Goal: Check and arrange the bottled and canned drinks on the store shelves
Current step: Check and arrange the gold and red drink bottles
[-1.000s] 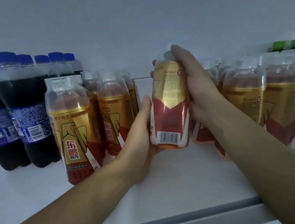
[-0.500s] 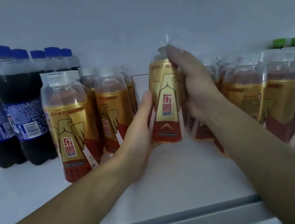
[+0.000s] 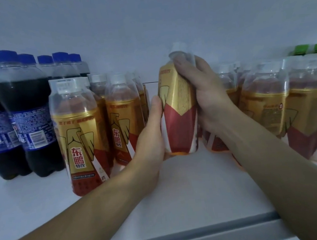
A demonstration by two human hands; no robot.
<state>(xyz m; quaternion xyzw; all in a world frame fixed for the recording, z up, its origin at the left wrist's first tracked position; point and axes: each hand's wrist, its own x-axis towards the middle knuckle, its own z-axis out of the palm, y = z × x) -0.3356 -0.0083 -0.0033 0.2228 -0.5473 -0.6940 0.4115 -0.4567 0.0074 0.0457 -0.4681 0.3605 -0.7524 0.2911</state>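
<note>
Here: right hand [image 3: 208, 94] grips gold-red bottle [image 3: 179, 117] near neck; left hand [image 3: 152, 138] cups its base.

one head-worn view; faces forward and down, close to the shelf [image 3: 183, 205]

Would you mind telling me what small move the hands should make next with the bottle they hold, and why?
Probably twist the bottle between the left hand and right hand until its logo faces out: its fine-print side shows now, while the row on its left shows logos.
</note>
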